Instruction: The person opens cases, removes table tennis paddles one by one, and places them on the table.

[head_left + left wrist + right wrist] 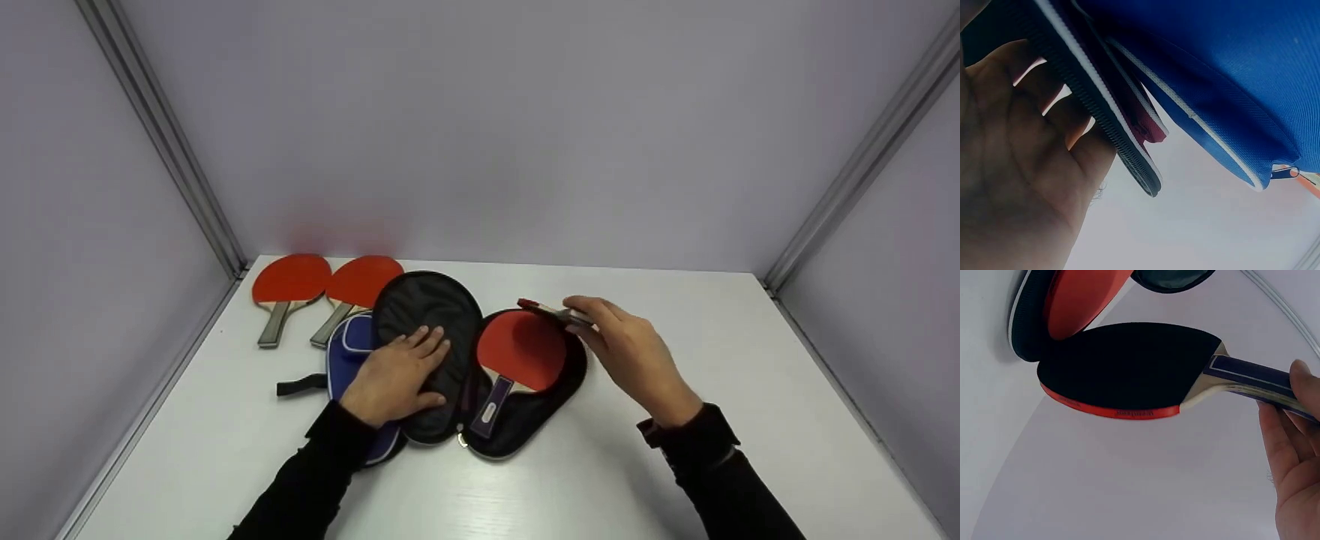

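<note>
A black paddle case [427,300] lies unzipped and spread flat, its two halves side by side. On its left half rests my left hand [397,375], palm down with straight fingers. In the right half lies a red table tennis paddle [520,349], handle toward me. Above that half's upper right edge, my right hand [634,356] pinches a second table tennis paddle [1129,365] by its purple handle between thumb and fingers. This paddle is tilted, seen almost edge-on in the head view; its black face shows in the right wrist view.
Partly under the black case is a blue paddle case [1230,62] with white piping. A black strap [301,385] sticks out to its left. Two more red paddles [291,277] lie at the back left of the white table [675,300]. Panel walls [480,135] enclose the table.
</note>
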A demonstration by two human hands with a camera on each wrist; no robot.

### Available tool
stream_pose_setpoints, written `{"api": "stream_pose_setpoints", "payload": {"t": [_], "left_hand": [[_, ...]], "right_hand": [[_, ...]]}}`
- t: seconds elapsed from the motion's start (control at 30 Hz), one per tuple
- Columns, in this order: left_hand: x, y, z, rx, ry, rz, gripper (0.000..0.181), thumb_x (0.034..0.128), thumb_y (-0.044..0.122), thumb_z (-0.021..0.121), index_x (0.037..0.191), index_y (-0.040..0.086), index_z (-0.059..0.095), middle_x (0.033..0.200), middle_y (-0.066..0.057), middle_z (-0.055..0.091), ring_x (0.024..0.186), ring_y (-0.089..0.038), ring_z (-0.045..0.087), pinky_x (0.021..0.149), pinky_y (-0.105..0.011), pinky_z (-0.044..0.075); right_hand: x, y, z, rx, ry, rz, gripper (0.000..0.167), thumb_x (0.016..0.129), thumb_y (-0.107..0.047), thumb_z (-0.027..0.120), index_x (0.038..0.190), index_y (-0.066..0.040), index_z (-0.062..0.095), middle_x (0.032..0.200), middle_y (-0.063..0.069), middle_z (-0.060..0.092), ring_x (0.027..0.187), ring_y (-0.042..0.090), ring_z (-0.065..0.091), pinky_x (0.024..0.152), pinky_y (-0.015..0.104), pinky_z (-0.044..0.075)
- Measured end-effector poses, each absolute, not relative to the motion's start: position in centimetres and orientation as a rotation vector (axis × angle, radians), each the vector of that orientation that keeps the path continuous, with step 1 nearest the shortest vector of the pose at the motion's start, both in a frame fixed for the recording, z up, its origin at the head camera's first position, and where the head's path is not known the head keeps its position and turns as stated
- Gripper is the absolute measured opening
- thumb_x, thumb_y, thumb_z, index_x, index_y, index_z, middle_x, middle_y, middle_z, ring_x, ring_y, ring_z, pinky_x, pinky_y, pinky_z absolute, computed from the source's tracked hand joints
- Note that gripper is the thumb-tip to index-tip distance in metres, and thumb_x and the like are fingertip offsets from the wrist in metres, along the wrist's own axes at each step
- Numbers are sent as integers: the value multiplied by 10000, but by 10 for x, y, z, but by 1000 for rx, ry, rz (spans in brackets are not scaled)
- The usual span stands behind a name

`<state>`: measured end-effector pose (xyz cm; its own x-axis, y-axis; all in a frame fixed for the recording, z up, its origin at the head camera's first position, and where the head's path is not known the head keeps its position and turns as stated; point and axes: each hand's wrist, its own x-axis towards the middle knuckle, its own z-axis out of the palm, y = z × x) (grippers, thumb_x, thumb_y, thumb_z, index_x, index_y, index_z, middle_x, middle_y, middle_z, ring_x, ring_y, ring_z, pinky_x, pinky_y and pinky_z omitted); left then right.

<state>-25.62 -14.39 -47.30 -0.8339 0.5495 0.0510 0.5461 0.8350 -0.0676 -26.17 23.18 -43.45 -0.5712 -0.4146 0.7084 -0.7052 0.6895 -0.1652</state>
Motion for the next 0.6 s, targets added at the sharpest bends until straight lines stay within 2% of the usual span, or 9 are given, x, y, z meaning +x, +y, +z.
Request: {"api": "stream_pose_setpoints", "payload": {"t": [0.2, 0.5, 0.53, 0.6], "left_hand": [[-257, -144, -474, -877, -2936, 86, 853, 1057, 509, 861, 1720, 47, 586, 1825, -173, 544, 1711, -383, 532, 1387, -526, 502], [-257, -143, -473, -873, -2946, 82, 857, 1060, 512, 856, 1724, 45, 580, 1832, -177, 532, 1717, -387, 521, 1394, -530, 493], [-256, -143, -473, -872, -2946, 80, 856, 1061, 513, 855, 1724, 45, 580, 1832, -177, 531, 1718, -387, 520, 1395, -531, 491], [-256, -143, -473, -871, -2947, 73, 856, 1060, 510, 855, 1723, 43, 580, 1833, -179, 530, 1720, -391, 516, 1398, -533, 488]], "right_hand": [[-264, 243, -425, 739, -2227, 677, 425, 996, 11, 886, 1391, -86, 764, 1304, 89, 864, 1167, 268, 883, 967, 437, 713], [-273, 274, -414, 646, -2291, 678, 354, 1004, 56, 871, 1329, -56, 791, 1296, 108, 864, 1165, 322, 881, 981, 491, 711], [-275, 278, -413, 631, -2300, 683, 355, 1000, 70, 871, 1325, -51, 794, 1298, 114, 865, 1164, 331, 881, 984, 472, 707], [-278, 286, -413, 603, -2313, 703, 365, 990, 105, 867, 1318, -37, 796, 1302, 126, 865, 1159, 348, 882, 1007, 339, 692]]}}
